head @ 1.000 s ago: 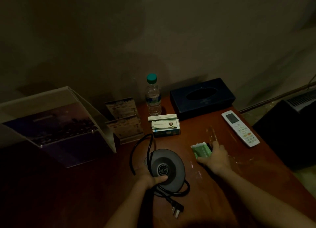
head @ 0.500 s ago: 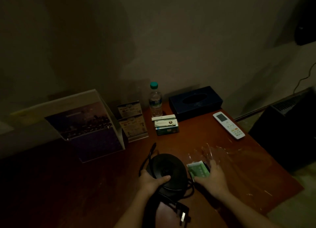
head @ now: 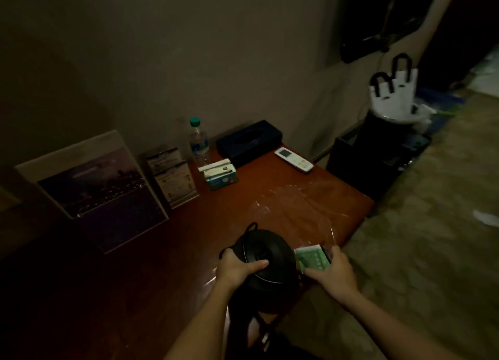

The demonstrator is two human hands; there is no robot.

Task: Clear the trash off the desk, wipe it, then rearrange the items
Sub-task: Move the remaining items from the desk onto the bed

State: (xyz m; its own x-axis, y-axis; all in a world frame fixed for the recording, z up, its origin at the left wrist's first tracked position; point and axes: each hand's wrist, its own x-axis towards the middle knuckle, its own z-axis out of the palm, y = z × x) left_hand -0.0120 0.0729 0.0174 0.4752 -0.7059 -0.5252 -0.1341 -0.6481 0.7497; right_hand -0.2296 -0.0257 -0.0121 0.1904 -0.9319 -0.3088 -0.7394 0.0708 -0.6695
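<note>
Head view shows the green packet (head: 310, 258) at the near right edge of the desk (head: 162, 251). The right hand (head: 333, 274) pinches it, fingers curled over its right side. Clear plastic film (head: 302, 206) trails from there back across the surface; whether the hand holds it too, I cannot tell. Just left of the packet, the left hand (head: 237, 268) grips the black kettle base (head: 266, 251), thumb across its top. A bin lined with a white bag (head: 391, 108) stands well beyond the right edge, so the right hand is probably nearer for dumping.
</note>
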